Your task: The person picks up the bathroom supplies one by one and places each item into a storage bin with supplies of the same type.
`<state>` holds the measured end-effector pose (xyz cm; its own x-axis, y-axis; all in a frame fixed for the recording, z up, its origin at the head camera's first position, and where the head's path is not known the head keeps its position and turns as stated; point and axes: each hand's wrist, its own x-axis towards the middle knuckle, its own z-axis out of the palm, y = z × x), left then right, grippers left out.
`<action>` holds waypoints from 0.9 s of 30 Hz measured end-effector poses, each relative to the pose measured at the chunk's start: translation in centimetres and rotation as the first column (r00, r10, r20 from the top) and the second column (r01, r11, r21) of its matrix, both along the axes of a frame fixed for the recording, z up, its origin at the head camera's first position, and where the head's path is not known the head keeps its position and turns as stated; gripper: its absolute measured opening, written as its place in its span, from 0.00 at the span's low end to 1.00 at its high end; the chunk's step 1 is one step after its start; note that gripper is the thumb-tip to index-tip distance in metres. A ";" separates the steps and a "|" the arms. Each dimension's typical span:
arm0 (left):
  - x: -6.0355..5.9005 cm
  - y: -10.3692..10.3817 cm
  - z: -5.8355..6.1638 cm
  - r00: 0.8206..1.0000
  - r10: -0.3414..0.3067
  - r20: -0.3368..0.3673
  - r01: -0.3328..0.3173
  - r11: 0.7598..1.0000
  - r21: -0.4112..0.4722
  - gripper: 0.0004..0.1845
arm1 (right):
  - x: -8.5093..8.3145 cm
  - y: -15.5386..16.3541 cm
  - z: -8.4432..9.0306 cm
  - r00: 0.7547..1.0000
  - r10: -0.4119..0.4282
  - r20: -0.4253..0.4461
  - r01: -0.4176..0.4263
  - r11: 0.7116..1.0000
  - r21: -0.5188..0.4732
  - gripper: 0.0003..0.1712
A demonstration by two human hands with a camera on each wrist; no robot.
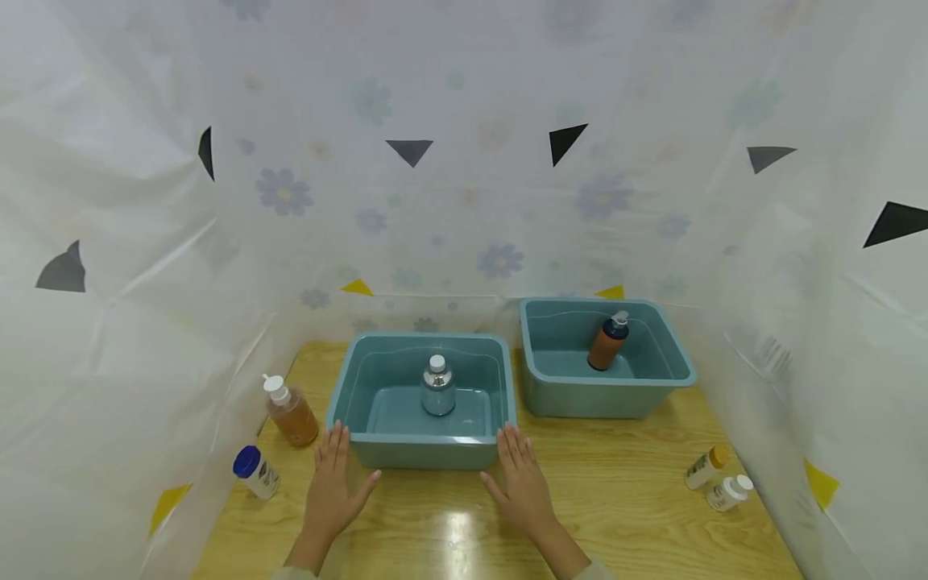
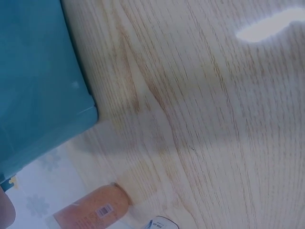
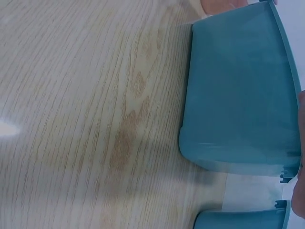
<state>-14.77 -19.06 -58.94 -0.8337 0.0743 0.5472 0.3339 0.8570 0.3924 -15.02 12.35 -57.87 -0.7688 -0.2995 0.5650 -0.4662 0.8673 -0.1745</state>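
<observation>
A teal plastic bin (image 1: 435,453) stands in front of me, with a clear bottle with a white cap (image 1: 438,395) upright inside. At its front left corner my left hand (image 1: 333,487) rests with straight fingers, the tips right at the rim. My right hand (image 1: 520,487) lies the same way at the front right corner, thumb spread inward. Neither hand grips anything. In the left wrist view the bin's corner (image 2: 43,95) fills the upper left. The right wrist view shows the bin's front wall (image 3: 243,95), with part of the right hand (image 3: 299,191) at the edge.
A second teal bin (image 1: 594,399) at the back right holds a brown pump bottle (image 1: 607,346). On the left stand an amber pump bottle (image 1: 293,419) and a blue-capped white container (image 1: 257,474). Two small bottles, orange-capped (image 1: 705,467) and white-capped (image 1: 728,493), are at right. Plastic sheeting surrounds the table.
</observation>
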 end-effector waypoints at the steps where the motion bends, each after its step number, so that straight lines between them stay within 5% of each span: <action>1: 0.0 0.0 0.0 1.000 -0.001 -0.007 0.001 1.000 -0.002 0.47 | 0.0 0.0 0.0 1.000 -0.001 -0.007 0.001 1.000 0.005 0.40; 21: 0.9 0.5 0.5 1.000 -0.012 0.005 0.012 0.999 -0.035 0.46 | 0.5 0.7 0.3 0.991 0.009 -0.136 -0.012 1.000 -0.017 0.42; 27: 0.2 -0.8 1.9 0.996 0.000 -0.085 -0.012 0.991 -0.136 0.45 | -0.8 0.1 1.0 0.991 0.025 -0.129 -0.038 0.995 -0.095 0.32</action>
